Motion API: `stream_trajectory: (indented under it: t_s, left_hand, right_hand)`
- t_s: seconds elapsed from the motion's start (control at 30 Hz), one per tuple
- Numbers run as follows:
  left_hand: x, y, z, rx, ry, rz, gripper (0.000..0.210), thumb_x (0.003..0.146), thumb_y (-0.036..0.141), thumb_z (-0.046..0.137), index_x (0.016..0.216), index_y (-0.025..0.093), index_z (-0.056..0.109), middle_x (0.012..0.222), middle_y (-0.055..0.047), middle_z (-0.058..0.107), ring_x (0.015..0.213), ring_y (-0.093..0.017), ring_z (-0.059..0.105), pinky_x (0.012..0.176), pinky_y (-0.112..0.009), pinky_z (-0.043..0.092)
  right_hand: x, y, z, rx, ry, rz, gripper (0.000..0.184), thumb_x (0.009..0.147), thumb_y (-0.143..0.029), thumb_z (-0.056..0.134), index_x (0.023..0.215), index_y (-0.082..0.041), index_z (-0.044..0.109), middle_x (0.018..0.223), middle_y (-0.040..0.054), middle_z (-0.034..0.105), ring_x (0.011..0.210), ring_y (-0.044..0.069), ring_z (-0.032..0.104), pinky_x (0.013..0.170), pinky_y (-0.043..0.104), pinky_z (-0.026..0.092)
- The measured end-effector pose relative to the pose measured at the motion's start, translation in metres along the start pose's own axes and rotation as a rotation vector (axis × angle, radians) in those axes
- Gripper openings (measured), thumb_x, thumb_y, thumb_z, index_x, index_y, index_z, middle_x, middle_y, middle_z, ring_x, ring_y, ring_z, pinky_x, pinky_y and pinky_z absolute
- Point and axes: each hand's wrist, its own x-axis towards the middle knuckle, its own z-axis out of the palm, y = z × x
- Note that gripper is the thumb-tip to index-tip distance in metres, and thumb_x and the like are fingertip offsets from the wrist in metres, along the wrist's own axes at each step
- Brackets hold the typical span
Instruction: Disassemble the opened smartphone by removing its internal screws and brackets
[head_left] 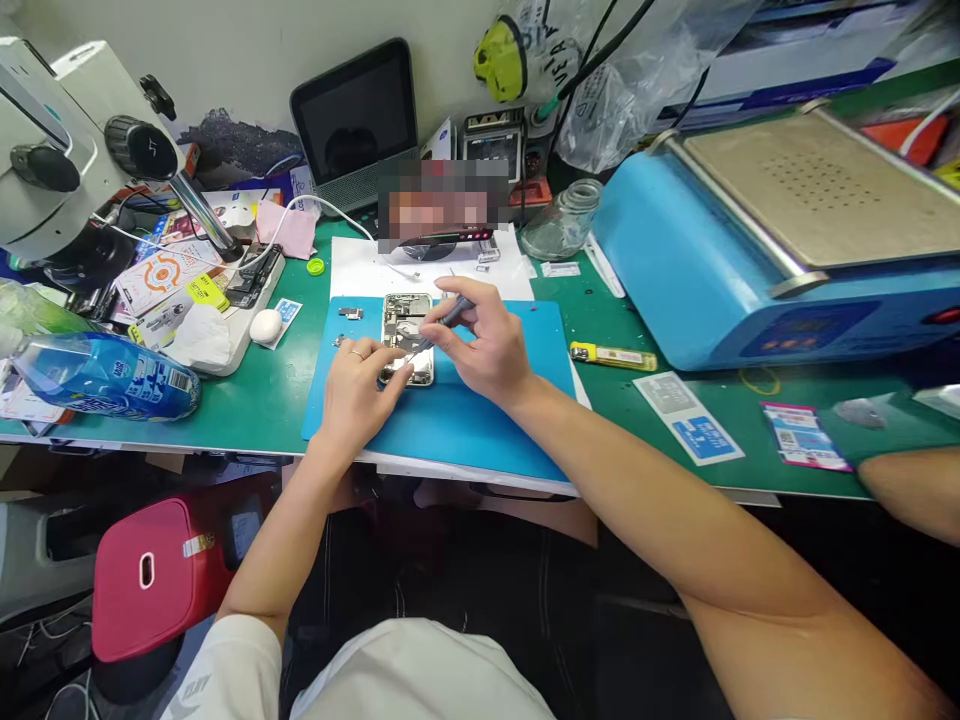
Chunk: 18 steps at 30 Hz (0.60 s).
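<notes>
An opened smartphone (409, 306) lies on a blue work mat (472, 420), its inner parts exposed. My left hand (361, 390) reaches over the phone's lower left side, index finger and thumb bent in on its lower part. In the fingers of my right hand (484, 345) is a slim grey screwdriver-like tool (456, 311), slanting down with its thin tip at the phone's middle. Its exact contact point is too small to make out. Small phone parts (350, 313) lie left of the phone, near my left hand.
A blue heating machine (675, 270) stands at right, a microscope (142, 150) at left. A blue bottle (112, 375) lies at the left edge. Behind the mat are white paper (356, 265), a glass jar (559, 225) and a dark screen (356, 115). A yellow cutter (613, 356) lies right of the mat.
</notes>
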Motion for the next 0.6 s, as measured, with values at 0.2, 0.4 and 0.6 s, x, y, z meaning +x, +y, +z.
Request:
stream_trajectory:
  t_s: [0.2, 0.4, 0.6]
  left_hand:
    - [-0.0048, -0.0057, 0.0055, -0.064, -0.003, 0.031, 0.014, 0.107, 0.032, 0.068, 0.111, 0.022, 0.078, 0.101, -0.004, 0.075, 0.095, -0.021, 0.067, 0.095, -0.039, 0.052]
    - [-0.0065, -0.0056, 0.0064, -0.082, -0.007, 0.04, 0.012, 0.106, 0.029, 0.069, 0.108, 0.022, 0.078, 0.1, -0.004, 0.075, 0.092, -0.021, 0.065, 0.092, -0.038, 0.051]
    - [-0.0083, -0.0057, 0.0067, -0.082, -0.029, 0.038, 0.011, 0.106, 0.028, 0.069, 0.108, 0.022, 0.078, 0.101, -0.005, 0.075, 0.095, -0.022, 0.065, 0.088, -0.037, 0.051]
  right_hand:
    - [-0.0011, 0.0002, -0.0001, 0.026, -0.036, 0.004, 0.041, 0.103, -0.049, 0.069, 0.137, -0.03, 0.056, 0.094, -0.0012, 0.076, 0.075, 0.016, 0.075, 0.071, 0.032, 0.067]
    - [-0.0019, 0.0005, 0.0002, 0.022, -0.053, 0.006, 0.041, 0.103, -0.048, 0.07, 0.137, -0.03, 0.056, 0.095, -0.0007, 0.077, 0.078, 0.016, 0.077, 0.071, 0.031, 0.067]
    - [-0.0026, 0.0002, -0.0004, 0.017, -0.063, 0.008, 0.042, 0.103, -0.05, 0.07, 0.137, -0.029, 0.056, 0.094, -0.0007, 0.078, 0.075, 0.016, 0.077, 0.068, 0.031, 0.067]
